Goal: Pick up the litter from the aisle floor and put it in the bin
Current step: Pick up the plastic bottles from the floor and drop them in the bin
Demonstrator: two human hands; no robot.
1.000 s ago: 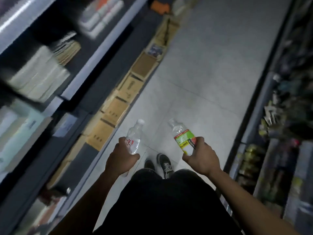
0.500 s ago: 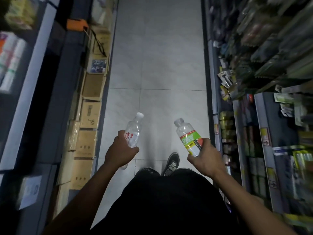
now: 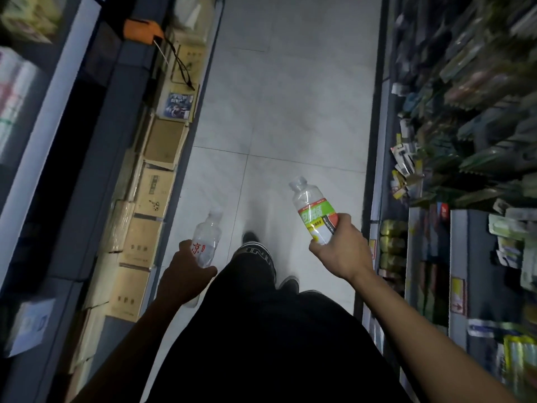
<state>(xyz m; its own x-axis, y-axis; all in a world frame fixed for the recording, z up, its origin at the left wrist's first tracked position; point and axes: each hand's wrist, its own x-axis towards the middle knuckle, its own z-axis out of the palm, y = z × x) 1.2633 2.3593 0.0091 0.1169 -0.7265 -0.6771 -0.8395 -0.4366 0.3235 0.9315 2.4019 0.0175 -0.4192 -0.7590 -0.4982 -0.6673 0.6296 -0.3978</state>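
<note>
change: view has swung from the left shelving to straight down the aisle, and a leg is now striding forward at lower centre; both bottles sit in the same grips as before, the right one raised a little higher in frame
meaning: litter looks already collected, so this reads as the carry-to-bin leg, not a pickup; roughly half done by my guess
left hand (image 3: pixel 186 274): closed round the lower body of the clear bottle (image 3: pixel 205 239), neck pointing up-frame; red characters on its label, looks empty
right hand (image 3: pixel 343 254): wrapped round the base of the green-label bottle (image 3: pixel 315 210), tilted with the neck toward upper left; no cap visible, though blur makes that unsure
bin: not in view anywhere in frame, so direction is a guess
aisle floor (image 3: pixel 290 112): pale tiles, no further litter seen on the visible stretch, upper part dim
left of frame: row of cardboard boxes (image 3: pixel 151 193) along the base of the left shelving (image 3: pixel 72 146), edging the walkway; orange item (image 3: pixel 142 29) with a dangling black cord at upper left
right of frame: right shelving (image 3: pixel 470 158) packed with hanging packets, blurred; cans low on it near the right hand
shoes: one shoe (image 3: pixel 289 284) showing beside the dark trousers, another dark toe just ahead of the knee
in the way: nothing on the tiles ahead; aisle narrow, so box corners and the hanging cord are the likely snags
risk: open neck could drip if any liquid is left
</note>
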